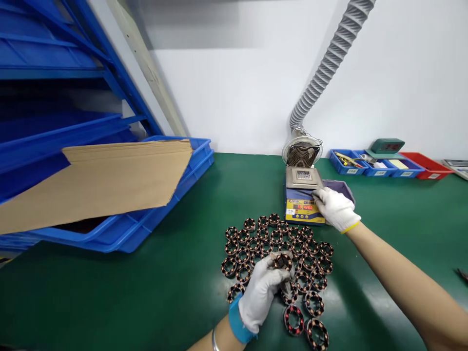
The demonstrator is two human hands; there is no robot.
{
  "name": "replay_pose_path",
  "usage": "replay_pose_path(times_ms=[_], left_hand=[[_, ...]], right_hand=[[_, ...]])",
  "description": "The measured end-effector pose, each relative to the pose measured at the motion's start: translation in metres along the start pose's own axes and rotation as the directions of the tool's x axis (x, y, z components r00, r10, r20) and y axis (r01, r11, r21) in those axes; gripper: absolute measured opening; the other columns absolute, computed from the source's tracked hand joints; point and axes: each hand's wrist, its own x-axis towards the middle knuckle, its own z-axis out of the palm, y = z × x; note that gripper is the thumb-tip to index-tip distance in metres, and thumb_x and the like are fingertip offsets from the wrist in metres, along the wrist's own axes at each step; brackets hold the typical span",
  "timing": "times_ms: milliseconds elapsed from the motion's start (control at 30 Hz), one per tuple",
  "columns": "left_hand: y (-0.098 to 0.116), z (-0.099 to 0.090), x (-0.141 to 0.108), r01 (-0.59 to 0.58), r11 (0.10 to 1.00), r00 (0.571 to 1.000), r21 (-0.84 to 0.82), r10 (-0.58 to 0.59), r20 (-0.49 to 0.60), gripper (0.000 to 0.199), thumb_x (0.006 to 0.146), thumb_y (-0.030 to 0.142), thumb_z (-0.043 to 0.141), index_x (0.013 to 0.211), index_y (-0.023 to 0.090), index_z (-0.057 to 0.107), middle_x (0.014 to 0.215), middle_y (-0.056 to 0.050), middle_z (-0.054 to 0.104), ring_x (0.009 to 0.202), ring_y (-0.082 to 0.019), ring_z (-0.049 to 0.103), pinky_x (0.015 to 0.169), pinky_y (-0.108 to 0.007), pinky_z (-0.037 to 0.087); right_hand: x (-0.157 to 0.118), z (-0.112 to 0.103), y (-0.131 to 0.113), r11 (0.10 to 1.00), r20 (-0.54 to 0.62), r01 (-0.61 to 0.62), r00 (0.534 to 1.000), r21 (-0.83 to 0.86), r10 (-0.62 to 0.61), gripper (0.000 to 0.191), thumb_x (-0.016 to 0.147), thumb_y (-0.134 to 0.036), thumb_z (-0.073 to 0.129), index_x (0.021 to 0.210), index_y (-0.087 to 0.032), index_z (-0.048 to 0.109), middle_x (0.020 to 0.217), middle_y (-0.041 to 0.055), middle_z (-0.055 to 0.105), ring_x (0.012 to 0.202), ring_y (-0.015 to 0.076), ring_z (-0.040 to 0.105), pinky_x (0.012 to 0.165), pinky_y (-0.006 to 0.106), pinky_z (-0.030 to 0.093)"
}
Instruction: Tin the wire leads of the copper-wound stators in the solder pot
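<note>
My left hand (260, 287), in a whitish glove with a blue band at the wrist, is closed around a ring-shaped motor stator (282, 262) with copper windings. Below that hand, several more stators (293, 320) lie spread over the green table. At the front of a solder pot (304, 202) with a red digital display, my right hand (335, 207) in a white knit glove pinches a thin dark tool (304, 193), perhaps tweezers. Its tip lies close to the pot's metal top (303, 177); whether it touches cannot be made out.
Behind the solder pot, a round fan hood (302, 152) joins a grey ribbed duct (331, 61). A purple-grey bin (340, 187) stands beside the pot. Blue bins (349, 162) and a red bin (426, 165) line the back right. Cardboard (127, 180) covers a blue crate (127, 239) at left.
</note>
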Motion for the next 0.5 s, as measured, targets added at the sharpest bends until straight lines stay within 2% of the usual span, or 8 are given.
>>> replay_pose_path(times_ms=[133,267,367,500], left_hand=[[0.003,0.004,-0.004,0.041,0.999,0.998,-0.019,-0.042,-0.042,0.037,0.058,0.019,0.078,0.094,0.019,0.075,0.099,-0.007,0.078,0.09,-0.024,0.072,0.088,-0.035,0.053],[0.002,0.002,-0.004,0.054,0.999,0.998,-0.009,-0.054,-0.043,0.034,0.059,0.019,0.078,0.092,0.021,0.075,0.1,-0.007,0.078,0.094,-0.026,0.072,0.089,-0.037,0.055],[-0.003,-0.004,-0.002,0.053,0.998,0.997,-0.014,-0.054,-0.059,0.038,0.06,0.019,0.078,0.098,0.022,0.076,0.096,-0.005,0.078,0.095,-0.025,0.072,0.09,-0.036,0.054],[-0.009,-0.009,0.001,0.059,0.998,0.997,-0.019,-0.06,-0.046,0.041,0.062,0.018,0.078,0.103,0.019,0.076,0.097,-0.006,0.078,0.099,-0.026,0.071,0.094,-0.037,0.053]], right_hand=[[0.031,-0.02,0.031,0.97,-0.009,-0.204,0.978,0.13,0.207,0.048,0.1,-0.045,0.042,0.131,-0.02,0.068,0.113,0.0069,0.075,0.094,0.0179,0.069,0.081,0.025,0.051],[0.065,-0.036,0.059,0.914,0.026,-0.363,0.931,0.18,0.364,0.042,0.093,-0.045,0.055,0.119,-0.018,0.076,0.101,0.0074,0.077,0.085,0.02,0.069,0.073,0.027,0.05],[0.083,-0.035,0.067,0.9,0.058,-0.382,0.924,0.209,0.378,0.039,0.088,-0.046,0.062,0.115,-0.022,0.078,0.098,0.0049,0.077,0.082,0.0191,0.069,0.073,0.027,0.049],[0.101,-0.024,0.068,0.912,0.042,-0.329,0.943,0.245,0.329,0.042,0.088,-0.048,0.063,0.118,-0.024,0.077,0.094,0.0043,0.077,0.077,0.0168,0.066,0.074,0.028,0.05]])
